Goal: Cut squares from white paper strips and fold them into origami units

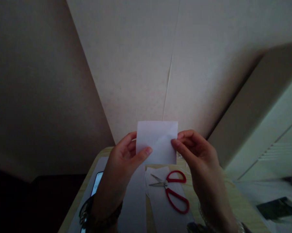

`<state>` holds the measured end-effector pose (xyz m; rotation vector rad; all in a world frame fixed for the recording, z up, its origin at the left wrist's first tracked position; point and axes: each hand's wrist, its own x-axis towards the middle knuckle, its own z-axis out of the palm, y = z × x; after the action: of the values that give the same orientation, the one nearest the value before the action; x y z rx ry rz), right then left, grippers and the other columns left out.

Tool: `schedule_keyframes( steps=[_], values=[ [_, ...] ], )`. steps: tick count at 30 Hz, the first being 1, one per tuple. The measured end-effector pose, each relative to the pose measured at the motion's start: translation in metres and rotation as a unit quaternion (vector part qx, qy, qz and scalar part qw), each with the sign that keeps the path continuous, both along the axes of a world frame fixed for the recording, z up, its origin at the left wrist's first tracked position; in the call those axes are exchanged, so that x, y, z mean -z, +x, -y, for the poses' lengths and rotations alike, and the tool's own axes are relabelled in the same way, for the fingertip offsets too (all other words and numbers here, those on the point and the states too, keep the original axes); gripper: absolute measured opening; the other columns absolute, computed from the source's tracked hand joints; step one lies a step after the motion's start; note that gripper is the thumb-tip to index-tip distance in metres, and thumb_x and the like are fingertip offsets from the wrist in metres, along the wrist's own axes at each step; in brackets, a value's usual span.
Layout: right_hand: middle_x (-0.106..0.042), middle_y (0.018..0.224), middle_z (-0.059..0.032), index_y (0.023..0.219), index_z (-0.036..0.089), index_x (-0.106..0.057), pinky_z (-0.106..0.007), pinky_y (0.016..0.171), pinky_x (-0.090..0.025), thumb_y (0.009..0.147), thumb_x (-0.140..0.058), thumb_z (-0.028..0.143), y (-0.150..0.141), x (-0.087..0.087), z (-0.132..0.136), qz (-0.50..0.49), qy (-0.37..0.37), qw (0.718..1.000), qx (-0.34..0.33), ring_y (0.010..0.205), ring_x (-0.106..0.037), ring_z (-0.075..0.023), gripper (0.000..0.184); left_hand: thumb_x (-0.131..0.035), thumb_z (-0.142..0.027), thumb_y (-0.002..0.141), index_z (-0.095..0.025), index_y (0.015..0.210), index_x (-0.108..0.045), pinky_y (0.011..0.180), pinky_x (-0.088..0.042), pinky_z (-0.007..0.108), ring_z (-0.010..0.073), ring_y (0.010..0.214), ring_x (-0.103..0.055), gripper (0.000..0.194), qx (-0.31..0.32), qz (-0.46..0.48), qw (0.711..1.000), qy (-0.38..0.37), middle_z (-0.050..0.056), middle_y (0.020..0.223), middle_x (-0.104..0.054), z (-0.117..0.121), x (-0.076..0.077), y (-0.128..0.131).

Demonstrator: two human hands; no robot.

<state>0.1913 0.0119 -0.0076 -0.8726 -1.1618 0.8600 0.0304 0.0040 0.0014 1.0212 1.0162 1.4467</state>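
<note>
Between my two hands a small, nearly square sheet of white paper [158, 137] is held up above the table. My left hand [125, 158] grips its left edge, thumb on the near face and fingers behind. At the right edge, my right hand [196, 152] pinches the sheet between thumb and fingers. Below it lies a pair of scissors [176, 191] with red handles, its blades apart and pointing left. The scissors rest on a strip of white paper [160, 207]; neither hand touches them.
A larger white sheet [133, 207] covers the left of the wooden table [235, 197]. A phone [97, 181] with a lit screen is partly hidden by my left wrist. A wall [141, 64] rises behind the table, and a pale cabinet-like piece [264, 129] stands at the right.
</note>
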Motion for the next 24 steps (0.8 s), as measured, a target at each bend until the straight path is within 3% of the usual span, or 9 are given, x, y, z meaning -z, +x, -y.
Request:
schedule_keyframes(
  steps=[3,6,8,13,18,24],
  values=[
    [-0.078,0.077,0.0049,0.09,0.027,-0.073,-0.018,0.062,-0.055,0.083,-0.076,0.021,0.0005,0.003,-0.0019,0.0,0.014,1.0,0.008,0.07,-0.071,-0.0104,0.01,-0.086,-0.025,0.069,-0.019,0.087,-0.078,0.074,-0.062,0.029,0.0222,0.073,-0.079,0.021,0.029,0.001,0.999,-0.02,0.004,0.079,-0.084,0.0005,0.0009,0.0016],
    [-0.082,0.101,0.0014,0.116,0.029,-0.073,-0.025,0.082,-0.059,0.085,-0.076,0.022,0.0008,0.0055,-0.0028,0.05,0.055,0.995,0.059,0.092,-0.075,-0.0144,0.032,-0.088,-0.025,0.068,-0.019,0.089,-0.079,0.072,-0.062,0.029,0.022,0.069,-0.079,0.024,0.041,0.001,0.999,-0.029,0.004,0.08,-0.084,-0.0005,0.0023,-0.0007],
    [-0.082,0.11,-0.0017,0.124,0.027,-0.072,-0.03,0.088,-0.06,0.086,-0.075,0.023,0.001,0.0066,-0.0027,0.104,0.086,0.986,0.101,0.098,-0.075,-0.017,0.038,-0.088,-0.024,0.068,-0.019,0.09,-0.079,0.068,-0.062,0.027,0.0209,0.067,-0.078,0.025,0.042,-0.001,0.999,-0.033,0.004,0.079,-0.084,-0.0013,0.0028,-0.0031],
    [-0.081,0.116,-0.0067,0.12,0.023,-0.076,-0.038,0.092,-0.061,0.091,-0.067,0.018,0.0021,0.007,-0.0021,0.207,0.151,0.957,0.134,0.097,-0.076,-0.0214,0.03,-0.087,-0.025,0.071,-0.018,0.093,-0.08,0.056,-0.057,0.021,0.0186,0.062,-0.076,0.024,0.036,-0.004,0.999,-0.032,0.004,0.078,-0.084,-0.0008,0.0009,-0.0042],
    [-0.08,0.115,-0.0097,0.131,0.021,-0.07,-0.04,0.086,-0.063,0.093,-0.065,0.016,0.0038,0.0071,-0.0047,0.257,0.165,0.941,0.147,0.095,-0.076,-0.0227,0.039,-0.084,-0.025,0.074,-0.018,0.092,-0.08,0.055,-0.055,0.021,0.0173,0.06,-0.075,0.019,0.034,0.003,0.999,-0.03,0.004,0.079,-0.084,0.0015,-0.0011,-0.0004],
    [-0.078,0.118,-0.0101,0.122,0.023,-0.073,-0.044,0.093,-0.061,0.093,-0.062,0.01,0.0069,0.0059,-0.004,0.32,0.215,0.9,0.201,0.105,-0.073,-0.0243,0.034,-0.083,-0.024,0.074,-0.017,0.093,-0.078,0.054,-0.054,0.022,0.0176,0.057,-0.073,0.021,0.033,0.005,0.999,-0.035,0.004,0.075,-0.083,0.0008,0.0001,-0.0003]
  ],
)
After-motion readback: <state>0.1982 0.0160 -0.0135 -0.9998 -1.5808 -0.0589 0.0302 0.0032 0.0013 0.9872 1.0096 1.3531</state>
